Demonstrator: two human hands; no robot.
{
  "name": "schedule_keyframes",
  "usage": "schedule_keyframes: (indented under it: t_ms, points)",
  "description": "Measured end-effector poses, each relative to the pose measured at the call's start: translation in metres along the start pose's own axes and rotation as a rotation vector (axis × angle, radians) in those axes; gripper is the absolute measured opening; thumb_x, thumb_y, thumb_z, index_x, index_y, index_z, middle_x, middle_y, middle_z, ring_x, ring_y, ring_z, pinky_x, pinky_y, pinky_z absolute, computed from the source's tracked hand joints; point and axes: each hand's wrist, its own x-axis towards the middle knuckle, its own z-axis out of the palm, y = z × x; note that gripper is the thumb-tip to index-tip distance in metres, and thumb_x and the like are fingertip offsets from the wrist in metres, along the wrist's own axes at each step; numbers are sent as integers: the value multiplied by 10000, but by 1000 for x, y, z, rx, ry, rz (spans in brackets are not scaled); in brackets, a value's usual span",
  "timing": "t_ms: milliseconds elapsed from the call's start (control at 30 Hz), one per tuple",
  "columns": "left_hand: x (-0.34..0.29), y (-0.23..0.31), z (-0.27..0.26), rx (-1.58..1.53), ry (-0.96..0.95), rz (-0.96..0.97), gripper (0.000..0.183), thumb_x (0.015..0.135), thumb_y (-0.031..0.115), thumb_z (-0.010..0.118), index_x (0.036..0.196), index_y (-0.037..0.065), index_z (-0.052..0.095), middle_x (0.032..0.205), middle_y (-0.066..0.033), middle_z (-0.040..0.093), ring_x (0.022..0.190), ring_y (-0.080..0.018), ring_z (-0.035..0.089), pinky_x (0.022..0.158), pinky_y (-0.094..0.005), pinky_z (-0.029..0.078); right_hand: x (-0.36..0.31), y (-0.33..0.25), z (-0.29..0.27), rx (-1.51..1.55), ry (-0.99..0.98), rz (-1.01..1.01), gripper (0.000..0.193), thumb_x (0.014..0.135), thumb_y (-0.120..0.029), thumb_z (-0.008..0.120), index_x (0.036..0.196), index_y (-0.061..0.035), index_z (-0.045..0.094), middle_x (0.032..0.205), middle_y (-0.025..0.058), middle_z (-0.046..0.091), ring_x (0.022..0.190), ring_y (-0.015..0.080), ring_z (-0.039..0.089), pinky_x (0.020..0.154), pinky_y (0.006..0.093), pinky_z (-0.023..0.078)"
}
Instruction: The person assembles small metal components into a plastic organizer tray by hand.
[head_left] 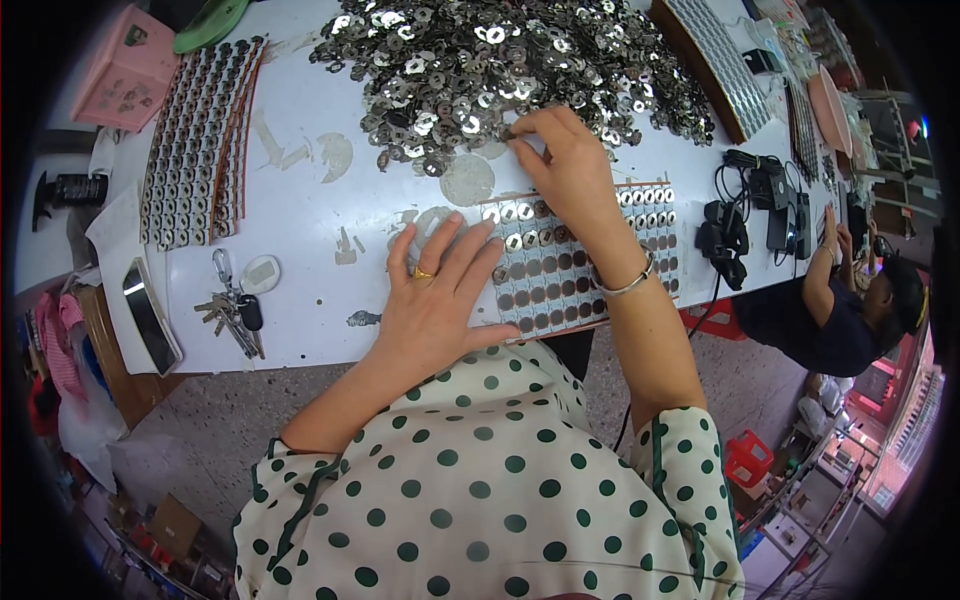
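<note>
And here's the picture, hub of the clock at its middle: a big heap of shiny metal discs (530, 70) sprawls across twelve o'clock, and the right hand (570, 168) is reaching in from one o'clock. Thumb and forefinger stand close together at the heap's near edge, a narrow gap; whether a disc is caught between them, I can't fairly tell at this size.

Down at two o'clock sits the tray (555, 288), partly under the right forearm. Bright discs cap its far rows; the near rows show dull round faces.

The left hand (432, 300), just toward nine, is spread wide and flat, forefinger and thumb along the tray's left edge, nothing pinched in it. That's a useful steadying spot, I'd judge: light pressure there, so the tray doesn't slide.

For tidy handling, I'd take one disc at a time from the loose fringe, check for a second clinging beneath, and lower it flat, lifting the wrist so the bracelet (628, 280) clears the rows. The trays (195, 145) at ten o'clock lie safely apart.
</note>
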Motion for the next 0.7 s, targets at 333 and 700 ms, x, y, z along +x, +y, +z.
schedule_keyframes:
  t_ms: [333, 700]
  points:
    - [-1, 1, 1, -6, 20, 4, 924, 718, 647, 793, 1384, 48, 565, 1530, -85, 462, 1471, -310, 333, 1206, -601, 112, 0, 3, -1, 79, -57, 76, 204, 857, -219, 756, 1019, -99, 727, 1040, 88, 653, 900, 306, 685, 754, 418, 558]
    - [-1, 2, 3, 16, 22, 4, 932, 712, 668, 788, 1383, 59, 567, 1531, -82, 461, 1476, -306, 327, 1205, -602, 99, -9, -3, -4, 123, 11, 82, 186, 868, -183, 764, 1013, -70, 733, 923, 71, 688, 731, 217, 673, 651, 344, 549]
